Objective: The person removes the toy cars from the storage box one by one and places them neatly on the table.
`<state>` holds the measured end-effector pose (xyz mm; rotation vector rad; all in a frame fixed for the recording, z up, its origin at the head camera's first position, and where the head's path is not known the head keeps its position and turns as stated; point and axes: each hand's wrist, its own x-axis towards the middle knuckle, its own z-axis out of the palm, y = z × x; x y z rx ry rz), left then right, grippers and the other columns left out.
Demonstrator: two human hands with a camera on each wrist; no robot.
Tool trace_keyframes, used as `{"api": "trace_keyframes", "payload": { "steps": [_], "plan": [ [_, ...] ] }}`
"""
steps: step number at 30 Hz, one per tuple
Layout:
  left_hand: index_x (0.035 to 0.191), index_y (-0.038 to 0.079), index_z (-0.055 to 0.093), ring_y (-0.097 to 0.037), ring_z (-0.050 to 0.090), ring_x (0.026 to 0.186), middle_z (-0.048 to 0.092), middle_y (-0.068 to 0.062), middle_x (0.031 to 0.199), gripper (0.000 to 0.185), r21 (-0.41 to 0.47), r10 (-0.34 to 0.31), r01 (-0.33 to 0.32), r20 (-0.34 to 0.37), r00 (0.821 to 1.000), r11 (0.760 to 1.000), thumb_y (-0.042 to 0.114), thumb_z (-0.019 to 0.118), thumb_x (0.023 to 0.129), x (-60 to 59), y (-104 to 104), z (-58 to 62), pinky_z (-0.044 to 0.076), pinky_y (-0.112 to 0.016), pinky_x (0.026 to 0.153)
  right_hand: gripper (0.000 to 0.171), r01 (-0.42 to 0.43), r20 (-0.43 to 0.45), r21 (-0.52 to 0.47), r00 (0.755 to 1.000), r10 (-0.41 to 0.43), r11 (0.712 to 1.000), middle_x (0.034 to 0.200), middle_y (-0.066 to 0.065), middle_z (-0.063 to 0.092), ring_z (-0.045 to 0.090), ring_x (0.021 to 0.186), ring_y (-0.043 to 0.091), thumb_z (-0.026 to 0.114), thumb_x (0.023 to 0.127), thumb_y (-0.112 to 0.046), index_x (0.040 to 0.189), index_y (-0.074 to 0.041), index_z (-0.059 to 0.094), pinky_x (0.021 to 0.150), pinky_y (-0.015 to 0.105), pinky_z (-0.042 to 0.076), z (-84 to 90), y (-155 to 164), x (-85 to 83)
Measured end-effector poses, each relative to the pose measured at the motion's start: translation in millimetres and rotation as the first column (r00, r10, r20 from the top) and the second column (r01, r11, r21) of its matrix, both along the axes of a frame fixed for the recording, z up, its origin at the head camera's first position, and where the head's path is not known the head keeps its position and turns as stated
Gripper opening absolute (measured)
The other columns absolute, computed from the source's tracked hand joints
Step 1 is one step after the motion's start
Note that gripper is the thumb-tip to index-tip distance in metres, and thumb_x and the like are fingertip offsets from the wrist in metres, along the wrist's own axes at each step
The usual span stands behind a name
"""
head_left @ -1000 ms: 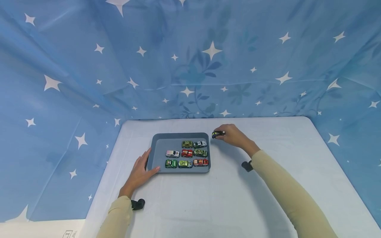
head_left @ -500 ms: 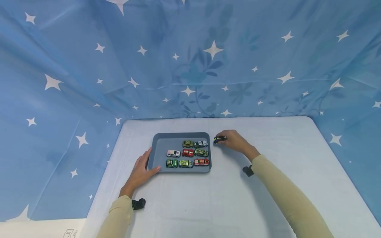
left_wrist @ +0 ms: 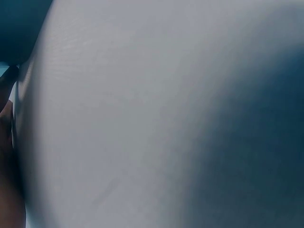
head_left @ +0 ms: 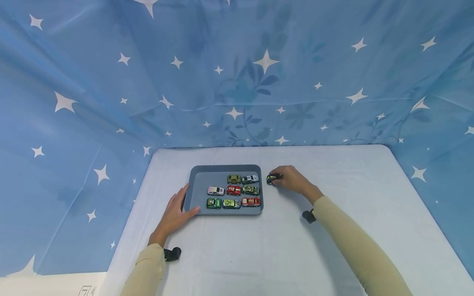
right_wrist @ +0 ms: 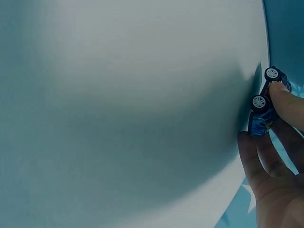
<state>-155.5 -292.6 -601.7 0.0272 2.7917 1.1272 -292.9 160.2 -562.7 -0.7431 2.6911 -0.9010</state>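
A dark toy car with blue and yellow markings (head_left: 272, 179) is pinched between the thumb and fingers of my right hand (head_left: 294, 180), just beyond the tray's right rim. In the right wrist view the toy car (right_wrist: 261, 122) shows its white-spoked wheels, close to the tabletop; whether it touches is unclear. The grey tray (head_left: 201, 180) holds several toy cars in three rows, filling its right part. My left hand (head_left: 173, 214) rests against the tray's left side, fingers extended along it and thumb at the front left corner.
Among the tray's cars are a red one (head_left: 233, 190), a white one (head_left: 216, 191) and a green one (head_left: 213, 203). A white cloth covers the table (head_left: 229, 250). Blue star-patterned curtain (head_left: 237, 82) hangs behind and at both sides.
My right hand has lowered the dark toy car and brought it nearer to me, beside the tray's right rim. My left hand and the tray have stayed in place.
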Motion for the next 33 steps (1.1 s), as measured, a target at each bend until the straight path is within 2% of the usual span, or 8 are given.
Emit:
{"api": "trace_keyframes", "payload": {
  "steps": [15,33],
  "plan": [
    [0.174,0.026,0.017,-0.050,0.006,0.160,0.016,-0.018,0.177,0.103,0.002,0.000,0.000,0.002,1.000,1.000,0.056,0.074,0.095,0.3,-0.3,0.6,0.017,-0.078,0.119,0.034,-0.015,-0.021,0.006,1.000,0.015,1.000,0.124,0.021,0.074,0.068,0.121,0.041,0.082,0.095,-0.005,0.126,0.006,0.075,0.108,0.057,0.050,-4.3,-1.3,0.7],
    [0.174,0.025,0.017,-0.051,0.006,0.160,0.017,-0.020,0.176,0.103,0.004,0.002,-0.002,-0.001,1.000,1.000,0.055,0.074,0.095,0.7,1.1,2.6,0.016,-0.078,0.119,0.037,0.004,-0.024,0.001,1.000,-0.004,1.000,0.126,0.022,0.074,0.066,0.122,0.041,0.082,0.095,-0.007,0.129,0.006,0.074,0.109,0.057,0.049,-7.2,-1.0,4.5]
  ]
}}
